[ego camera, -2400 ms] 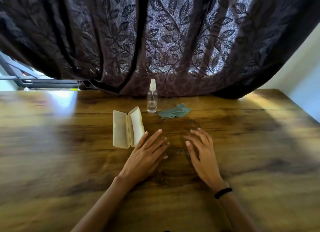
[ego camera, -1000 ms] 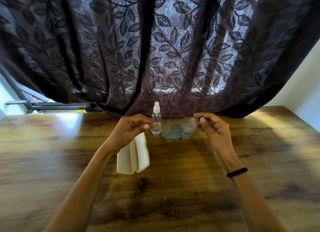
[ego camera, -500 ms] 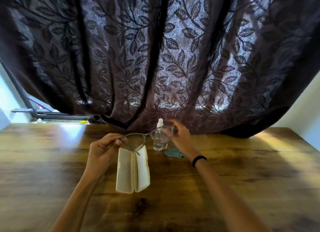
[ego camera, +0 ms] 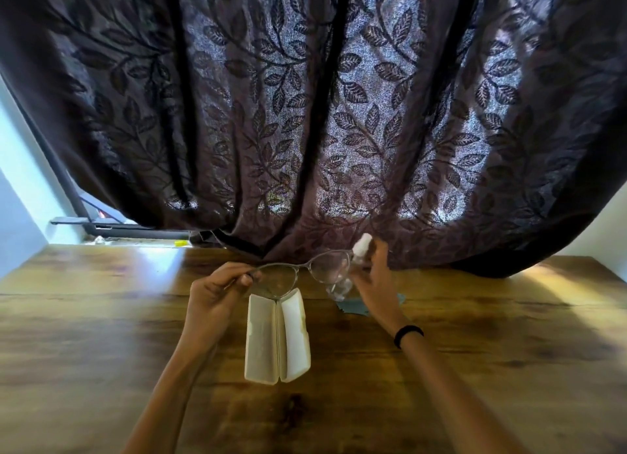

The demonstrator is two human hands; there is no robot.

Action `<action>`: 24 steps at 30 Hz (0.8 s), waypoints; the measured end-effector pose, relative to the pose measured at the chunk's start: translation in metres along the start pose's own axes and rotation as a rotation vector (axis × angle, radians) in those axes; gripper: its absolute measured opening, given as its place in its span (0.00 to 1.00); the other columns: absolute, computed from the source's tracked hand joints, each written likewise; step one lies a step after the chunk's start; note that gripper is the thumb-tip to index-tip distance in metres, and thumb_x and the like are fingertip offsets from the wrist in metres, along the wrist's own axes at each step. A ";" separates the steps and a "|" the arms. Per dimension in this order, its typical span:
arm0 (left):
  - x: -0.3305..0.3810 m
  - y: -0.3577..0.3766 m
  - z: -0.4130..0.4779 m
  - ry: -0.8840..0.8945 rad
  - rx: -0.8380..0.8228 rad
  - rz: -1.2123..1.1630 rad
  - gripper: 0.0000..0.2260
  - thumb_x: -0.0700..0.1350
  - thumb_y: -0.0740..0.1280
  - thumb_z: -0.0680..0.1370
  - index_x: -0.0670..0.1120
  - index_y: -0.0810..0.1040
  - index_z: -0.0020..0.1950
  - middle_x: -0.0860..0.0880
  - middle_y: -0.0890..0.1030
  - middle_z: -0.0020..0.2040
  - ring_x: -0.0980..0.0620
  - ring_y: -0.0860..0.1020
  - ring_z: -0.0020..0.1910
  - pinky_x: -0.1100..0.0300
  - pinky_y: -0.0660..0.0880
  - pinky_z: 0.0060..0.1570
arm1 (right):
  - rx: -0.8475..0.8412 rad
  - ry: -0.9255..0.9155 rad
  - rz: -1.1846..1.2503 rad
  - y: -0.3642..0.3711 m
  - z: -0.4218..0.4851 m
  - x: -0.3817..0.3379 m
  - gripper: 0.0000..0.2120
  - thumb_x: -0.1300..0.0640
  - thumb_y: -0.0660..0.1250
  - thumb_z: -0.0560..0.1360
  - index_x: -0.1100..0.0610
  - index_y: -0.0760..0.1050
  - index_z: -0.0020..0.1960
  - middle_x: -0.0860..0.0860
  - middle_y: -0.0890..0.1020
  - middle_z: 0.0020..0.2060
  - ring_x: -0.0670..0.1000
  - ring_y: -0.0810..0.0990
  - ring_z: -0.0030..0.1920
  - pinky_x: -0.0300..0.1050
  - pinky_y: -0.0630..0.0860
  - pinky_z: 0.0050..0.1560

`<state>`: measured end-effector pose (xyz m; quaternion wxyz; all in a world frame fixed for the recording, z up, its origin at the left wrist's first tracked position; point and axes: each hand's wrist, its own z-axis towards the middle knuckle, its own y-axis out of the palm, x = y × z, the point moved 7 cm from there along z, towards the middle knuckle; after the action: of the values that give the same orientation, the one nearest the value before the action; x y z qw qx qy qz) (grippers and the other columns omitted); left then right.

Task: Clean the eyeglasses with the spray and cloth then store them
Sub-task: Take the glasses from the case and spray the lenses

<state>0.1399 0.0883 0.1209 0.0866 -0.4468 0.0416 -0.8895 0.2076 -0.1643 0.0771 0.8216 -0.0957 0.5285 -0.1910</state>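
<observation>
Eyeglasses (ego camera: 298, 273) held up above the wooden counter (ego camera: 101, 335), pinched at the left end of the frame by the left hand (ego camera: 217, 292). Spray bottle (ego camera: 349, 270) grasped in the right hand (ego camera: 376, 284), lifted and tilted, its white cap just beside the right lens. Blue-green cloth (ego camera: 356, 307) left lying on the counter, partly hidden under the right hand. Cream case (ego camera: 276, 336) lay open on the counter just below the eyeglasses, both halves facing up. Black band (ego camera: 408, 335) worn on the right wrist. Dark leaf-patterned curtain (ego camera: 305, 114) hung behind, reaching down to the far edge of the counter.
</observation>
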 end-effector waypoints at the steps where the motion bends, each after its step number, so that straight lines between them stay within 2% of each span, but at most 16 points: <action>1: 0.000 0.003 0.001 -0.005 -0.001 -0.007 0.17 0.25 0.61 0.73 0.47 0.79 0.45 0.63 0.82 0.40 0.64 0.79 0.42 0.72 0.74 0.43 | 0.041 -0.035 -0.016 -0.009 -0.005 -0.004 0.24 0.56 0.62 0.76 0.55 0.55 0.68 0.53 0.79 0.49 0.39 0.79 0.39 0.32 0.77 0.37; 3: 0.001 0.008 0.002 -0.013 -0.007 -0.025 0.18 0.26 0.62 0.73 0.49 0.80 0.43 0.62 0.82 0.40 0.64 0.79 0.42 0.72 0.74 0.43 | 0.115 -0.097 -0.054 -0.026 -0.016 -0.016 0.26 0.49 0.56 0.78 0.50 0.50 0.71 0.48 0.75 0.53 0.39 0.77 0.41 0.32 0.77 0.37; 4: 0.002 0.010 0.003 -0.012 -0.008 -0.021 0.21 0.26 0.62 0.73 0.53 0.81 0.43 0.62 0.82 0.41 0.64 0.79 0.42 0.72 0.74 0.44 | 0.148 -0.132 -0.068 -0.034 -0.022 -0.023 0.26 0.46 0.54 0.78 0.47 0.48 0.72 0.43 0.72 0.57 0.36 0.77 0.42 0.29 0.75 0.37; 6: 0.006 0.017 0.005 -0.003 -0.020 -0.007 0.24 0.29 0.63 0.73 0.60 0.82 0.43 0.63 0.82 0.41 0.63 0.79 0.42 0.72 0.74 0.44 | 0.204 -0.182 -0.093 -0.048 -0.034 -0.037 0.26 0.45 0.51 0.77 0.41 0.45 0.72 0.36 0.66 0.60 0.36 0.76 0.40 0.25 0.72 0.32; 9: 0.009 0.030 0.007 -0.009 -0.048 0.001 0.24 0.31 0.64 0.73 0.63 0.81 0.44 0.62 0.82 0.43 0.63 0.79 0.43 0.72 0.74 0.44 | 0.266 -0.226 -0.142 -0.063 -0.053 -0.052 0.26 0.50 0.51 0.76 0.41 0.50 0.72 0.38 0.71 0.50 0.45 0.73 0.33 0.27 0.68 0.28; 11: 0.012 0.038 0.007 -0.005 -0.058 0.009 0.22 0.33 0.65 0.72 0.63 0.81 0.44 0.63 0.82 0.43 0.63 0.79 0.43 0.72 0.74 0.44 | 0.272 -0.240 -0.158 -0.064 -0.065 -0.061 0.25 0.51 0.51 0.75 0.43 0.54 0.72 0.44 0.72 0.41 0.46 0.69 0.29 0.28 0.66 0.29; 13: 0.014 0.048 0.007 0.001 -0.074 0.010 0.17 0.35 0.66 0.72 0.59 0.82 0.43 0.61 0.83 0.42 0.63 0.80 0.43 0.72 0.74 0.44 | 0.235 -0.248 -0.141 -0.059 -0.076 -0.072 0.24 0.49 0.54 0.75 0.43 0.55 0.71 0.48 0.73 0.37 0.45 0.67 0.26 0.29 0.64 0.27; 15: 0.014 0.055 0.006 -0.001 -0.066 0.037 0.19 0.32 0.67 0.72 0.58 0.80 0.42 0.57 0.82 0.40 0.63 0.79 0.43 0.72 0.74 0.43 | 0.179 -0.288 -0.148 -0.049 -0.087 -0.087 0.26 0.49 0.60 0.75 0.45 0.57 0.71 0.46 0.74 0.39 0.46 0.70 0.27 0.28 0.65 0.27; 17: 0.014 0.062 0.004 -0.002 -0.058 0.073 0.18 0.31 0.67 0.72 0.57 0.79 0.43 0.55 0.81 0.42 0.62 0.80 0.42 0.71 0.75 0.44 | 0.132 -0.313 -0.207 -0.039 -0.096 -0.099 0.27 0.52 0.65 0.74 0.45 0.58 0.70 0.44 0.76 0.46 0.47 0.75 0.34 0.25 0.67 0.29; 19: 0.015 0.067 0.003 0.004 -0.059 0.099 0.15 0.32 0.68 0.71 0.54 0.79 0.44 0.52 0.81 0.42 0.61 0.80 0.42 0.69 0.75 0.43 | 0.102 -0.302 -0.260 -0.031 -0.102 -0.105 0.28 0.54 0.64 0.74 0.42 0.57 0.69 0.47 0.77 0.50 0.43 0.75 0.34 0.26 0.69 0.29; 24: 0.015 0.074 0.000 -0.018 -0.054 0.179 0.10 0.35 0.68 0.72 0.50 0.80 0.46 0.52 0.81 0.43 0.59 0.80 0.42 0.70 0.75 0.42 | 0.073 -0.251 -0.347 -0.026 -0.107 -0.107 0.29 0.56 0.64 0.75 0.38 0.55 0.69 0.46 0.76 0.50 0.41 0.75 0.35 0.34 0.76 0.31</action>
<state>0.1398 0.0130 0.1213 0.1539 -0.4513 0.1045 -0.8728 0.0654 -0.1392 0.1300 0.8386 -0.1786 0.3904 -0.3353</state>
